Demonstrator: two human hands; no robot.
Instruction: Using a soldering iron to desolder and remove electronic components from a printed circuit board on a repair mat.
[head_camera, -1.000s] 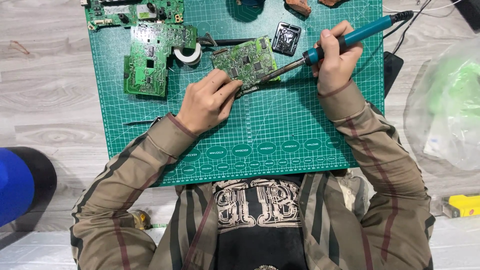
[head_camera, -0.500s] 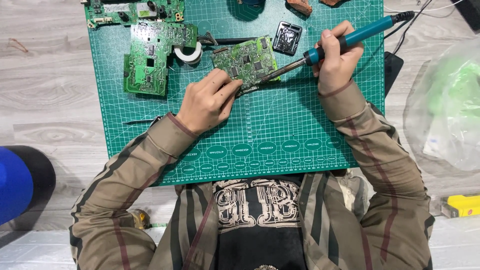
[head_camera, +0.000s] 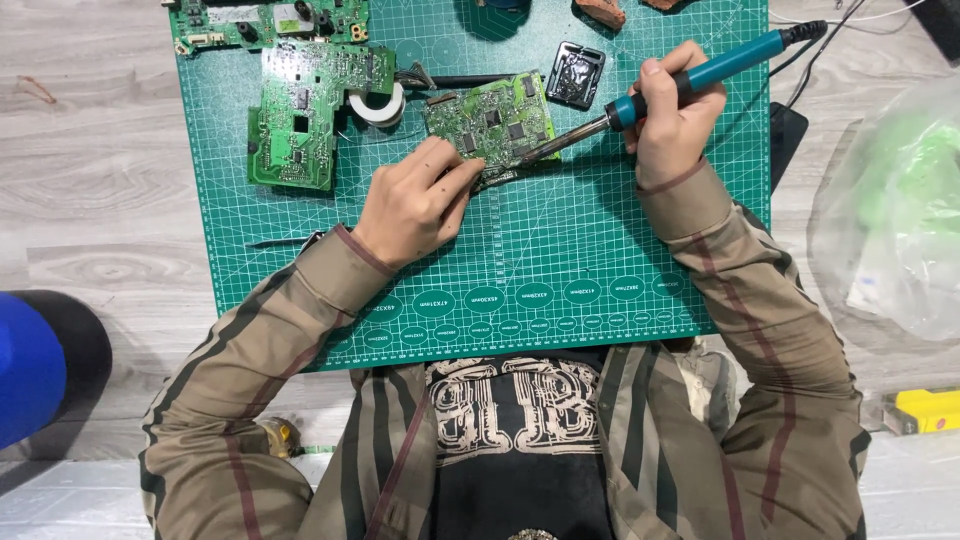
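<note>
A small green circuit board (head_camera: 490, 122) lies on the green cutting mat (head_camera: 560, 250). My left hand (head_camera: 412, 200) rests at the board's near edge, fingers curled around thin dark tweezers (head_camera: 500, 178) that lie against that edge. My right hand (head_camera: 672, 118) grips a blue-handled soldering iron (head_camera: 690, 78), its metal tip touching the board's right near corner.
A larger green circuit board (head_camera: 300, 118) and a long one (head_camera: 265, 18) lie at the mat's far left, beside a roll of white tape (head_camera: 380, 103). A small black tray (head_camera: 578, 74) sits beyond the board. A clear plastic bag (head_camera: 900, 200) is at right, a yellow object (head_camera: 925, 410) below it, a blue round object (head_camera: 30, 365) at left.
</note>
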